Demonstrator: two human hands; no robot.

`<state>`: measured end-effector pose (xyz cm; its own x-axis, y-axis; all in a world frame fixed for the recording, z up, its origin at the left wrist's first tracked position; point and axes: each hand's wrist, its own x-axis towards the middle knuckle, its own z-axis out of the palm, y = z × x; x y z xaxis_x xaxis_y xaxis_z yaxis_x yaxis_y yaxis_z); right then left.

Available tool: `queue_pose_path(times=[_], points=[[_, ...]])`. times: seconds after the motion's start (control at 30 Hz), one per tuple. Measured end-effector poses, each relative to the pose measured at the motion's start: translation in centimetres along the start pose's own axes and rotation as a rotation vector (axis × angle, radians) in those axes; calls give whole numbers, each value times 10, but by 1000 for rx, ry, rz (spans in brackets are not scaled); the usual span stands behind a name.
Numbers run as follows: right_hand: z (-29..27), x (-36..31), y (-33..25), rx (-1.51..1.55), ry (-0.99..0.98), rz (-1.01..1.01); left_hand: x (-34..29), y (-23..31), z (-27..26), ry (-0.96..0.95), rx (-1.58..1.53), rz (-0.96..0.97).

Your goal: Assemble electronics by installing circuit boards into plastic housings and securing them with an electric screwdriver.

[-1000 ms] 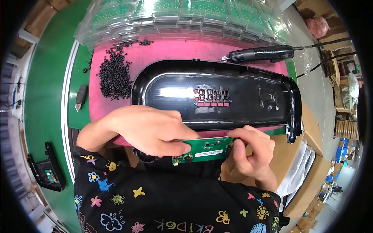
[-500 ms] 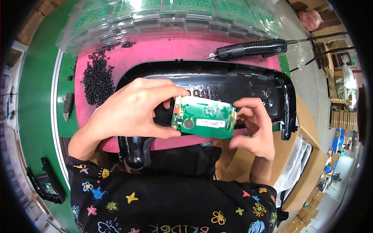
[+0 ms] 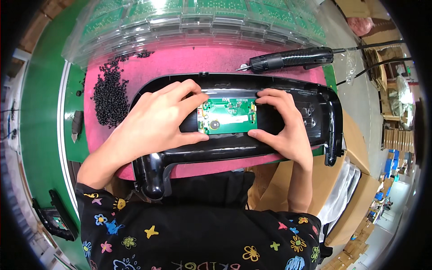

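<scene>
A green circuit board point(image 3: 231, 128) with a white label and a round dark part lies flat in the middle of a large black plastic housing point(image 3: 198, 155). My left hand point(image 3: 164, 112) grips its left end, thumb at the near corner and fingertips at the far one. At the other end my right hand point(image 3: 283, 121) holds the board the same way, thumb near and fingers far. The display openings in the housing are covered by the board. Whether the board is fully seated I cannot tell.
A heap of small black screws point(image 3: 110, 96) lies left on the pink mat point(image 3: 175, 56). Behind the housing rests a black electric screwdriver point(image 3: 288, 58) with its cable. Clear trays point(image 3: 216, 22) of green boards stand at the back. A taped blade point(image 3: 77, 125) lies at left, a cardboard box point(image 3: 310, 186) at right.
The board has gone from tilted above the housing to flat inside it, covering the display openings. My right hand has closed in on its right end.
</scene>
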<state>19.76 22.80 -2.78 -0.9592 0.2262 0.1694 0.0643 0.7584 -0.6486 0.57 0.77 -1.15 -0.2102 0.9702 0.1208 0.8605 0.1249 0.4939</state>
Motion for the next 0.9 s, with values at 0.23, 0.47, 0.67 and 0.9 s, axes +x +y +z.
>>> queue_pose_path(times=[0.23,0.47,0.67,0.9], points=[[0,3,-1,9,8,17,3,0,-1,1,47,2],[0,2,-1,-22,-3,20,2,-2,2,-13,75,32],[-1,2,1,-15,-4,26,4,1,4,14,93,45],[-2,6,-2,0,-3,26,3,2,2,-6,126,48]])
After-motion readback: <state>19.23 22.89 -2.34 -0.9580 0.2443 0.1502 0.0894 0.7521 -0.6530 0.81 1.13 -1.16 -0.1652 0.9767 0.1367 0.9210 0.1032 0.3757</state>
